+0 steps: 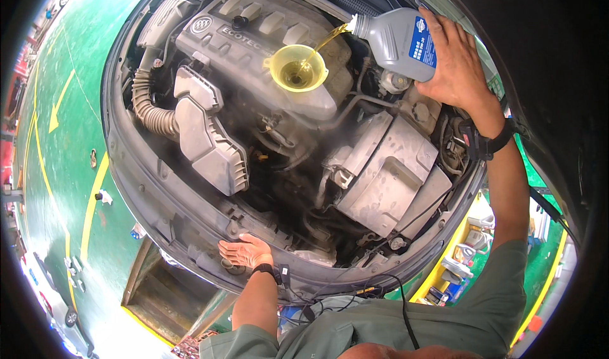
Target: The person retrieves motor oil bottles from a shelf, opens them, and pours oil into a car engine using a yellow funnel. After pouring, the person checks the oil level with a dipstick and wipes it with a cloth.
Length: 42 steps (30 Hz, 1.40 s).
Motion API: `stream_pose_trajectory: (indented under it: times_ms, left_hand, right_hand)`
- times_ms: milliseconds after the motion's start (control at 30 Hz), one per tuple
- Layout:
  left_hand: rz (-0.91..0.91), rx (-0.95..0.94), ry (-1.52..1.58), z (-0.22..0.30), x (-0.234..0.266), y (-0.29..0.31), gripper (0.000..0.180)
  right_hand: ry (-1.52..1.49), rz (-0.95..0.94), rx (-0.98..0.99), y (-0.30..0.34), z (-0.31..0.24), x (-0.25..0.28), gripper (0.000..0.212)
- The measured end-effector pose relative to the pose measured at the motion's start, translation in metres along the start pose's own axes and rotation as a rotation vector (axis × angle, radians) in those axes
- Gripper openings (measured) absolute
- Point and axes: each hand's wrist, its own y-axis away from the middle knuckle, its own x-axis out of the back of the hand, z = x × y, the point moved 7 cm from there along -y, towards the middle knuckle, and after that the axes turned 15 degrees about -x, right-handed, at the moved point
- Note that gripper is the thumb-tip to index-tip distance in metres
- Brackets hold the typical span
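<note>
My right hand (458, 64) grips a grey oil bottle (401, 42) with a blue label, tipped over on its side. From its mouth a stream of amber oil (333, 37) runs down into a yellow funnel (293, 58). The funnel stands at the engine's plastic cover (254, 35); its lower end is hidden. On the front edge of the engine bay (190, 229) rests my left hand (246, 252), fingers stretched out, holding nothing. A black cap (239, 22) sits on top of the engine cover.
A ribbed intake hose (149, 105) leads to the air filter box (206, 130). Right of it is a grey battery cover (387, 175). The raised hood (552, 105) hangs at the right. A yellow cart (466, 241) with tools stands beside the car, and a floor pit (168, 289) opens in front.
</note>
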Motion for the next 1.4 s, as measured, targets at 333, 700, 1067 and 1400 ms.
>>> stream_pose_trajectory:
  times_ms: [333,700,1067,1400]
  left_hand:
    - [-0.004,0.002,0.006,-0.001,0.000,0.001,0.073]
    - [0.002,-0.017,-0.007,-0.002,-0.004,0.002,0.072]
    - [0.037,-0.014,0.010,0.000,-0.001,0.002,0.074]
    - [0.054,-0.038,0.011,0.001,0.001,0.002,0.074]
  right_hand:
    - [0.030,0.001,0.004,0.000,-0.003,-0.001,0.117]
    - [0.005,-0.108,0.048,0.008,-0.023,-0.053,0.122]
    - [0.016,-0.221,0.056,0.009,-0.043,-0.095,0.129]
    - [0.030,-0.176,0.110,0.009,-0.051,-0.102,0.121]
